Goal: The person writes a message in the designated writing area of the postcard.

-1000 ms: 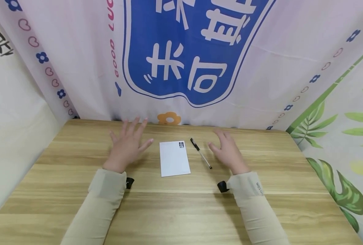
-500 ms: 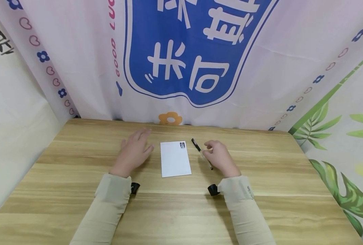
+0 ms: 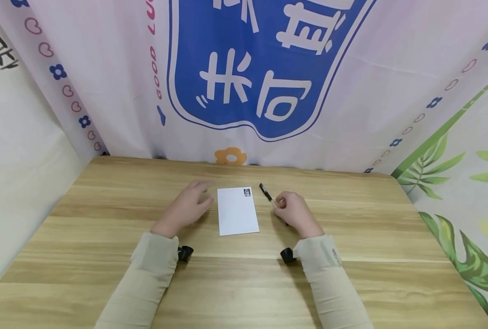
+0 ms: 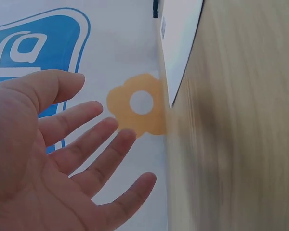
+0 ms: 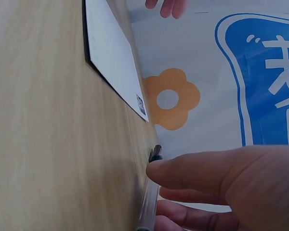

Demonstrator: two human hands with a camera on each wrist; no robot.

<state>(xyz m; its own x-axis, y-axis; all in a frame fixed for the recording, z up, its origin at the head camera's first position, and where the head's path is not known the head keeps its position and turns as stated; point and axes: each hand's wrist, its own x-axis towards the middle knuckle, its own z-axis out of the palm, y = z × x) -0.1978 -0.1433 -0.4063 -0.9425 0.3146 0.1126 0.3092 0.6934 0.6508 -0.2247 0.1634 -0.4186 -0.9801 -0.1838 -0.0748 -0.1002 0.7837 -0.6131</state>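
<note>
A slim pen (image 3: pixel 266 192) with a black cap and clear barrel lies slanted on the wooden table (image 3: pixel 235 292). My right hand (image 3: pixel 295 211) is at its barrel, thumb on one side and curled fingers on the other, as the right wrist view shows; the hand hides part of the pen (image 5: pixel 148 204). Left of the pen lies a white rectangular card (image 3: pixel 237 212) with a small dark printed square in its upper right corner. Beside the card's left edge hovers my left hand (image 3: pixel 185 206), fingers loosely spread and holding nothing (image 4: pixel 53 159).
Behind the table's far edge hangs a white curtain (image 3: pixel 120 91) with a blue printed badge and an orange flower. A leaf-patterned cloth (image 3: pixel 486 196) hangs on the right side. Each sleeve cuff has a black wrist camera (image 3: pixel 185 253) beside it.
My right hand has come down leftward onto the pen, its fingers curling in around the barrel. My left hand has drawn back from the far edge and moved right, closer to the card.
</note>
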